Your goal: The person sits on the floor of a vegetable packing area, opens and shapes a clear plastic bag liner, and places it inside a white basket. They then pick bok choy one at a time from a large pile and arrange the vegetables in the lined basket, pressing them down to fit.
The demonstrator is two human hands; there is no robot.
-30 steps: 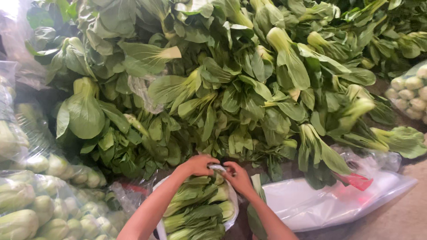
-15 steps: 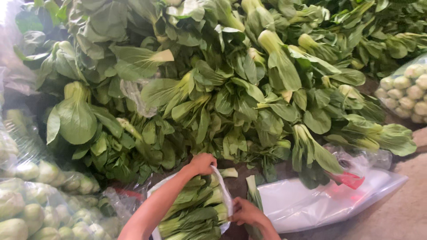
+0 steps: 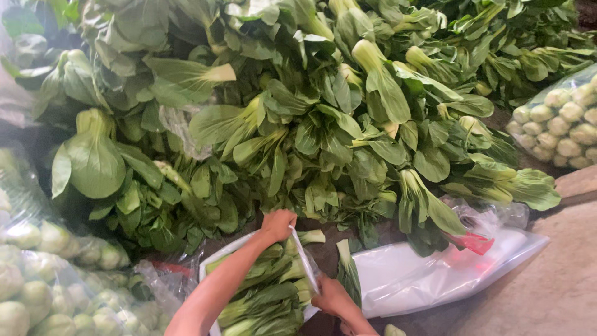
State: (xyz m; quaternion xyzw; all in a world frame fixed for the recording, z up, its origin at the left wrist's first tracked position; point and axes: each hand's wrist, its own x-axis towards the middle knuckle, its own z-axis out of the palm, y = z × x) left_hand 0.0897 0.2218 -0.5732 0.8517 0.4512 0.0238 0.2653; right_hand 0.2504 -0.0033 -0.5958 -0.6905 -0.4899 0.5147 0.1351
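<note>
My left hand (image 3: 277, 224) grips the far rim of a clear plastic bag (image 3: 306, 266) filled with green bok choy (image 3: 270, 295). Nearer to me, my right hand (image 3: 334, 298) holds the bag's right edge, so the rim is stretched between the two hands. The bag lies at the foot of a big heap of loose bok choy (image 3: 311, 118). One loose head (image 3: 349, 275) lies just right of my right hand.
A stack of flat clear plastic bags (image 3: 448, 267) with a red tie (image 3: 472, 241) lies to the right. Filled bags of bok choy sit at the left (image 3: 43, 280) and far right (image 3: 563, 127). Bare concrete floor (image 3: 547, 292) shows at the lower right.
My right hand has slid from the bag's far rim beside the left hand down toward me along the right edge, pulling the opening wide. The left hand kept its grip.
</note>
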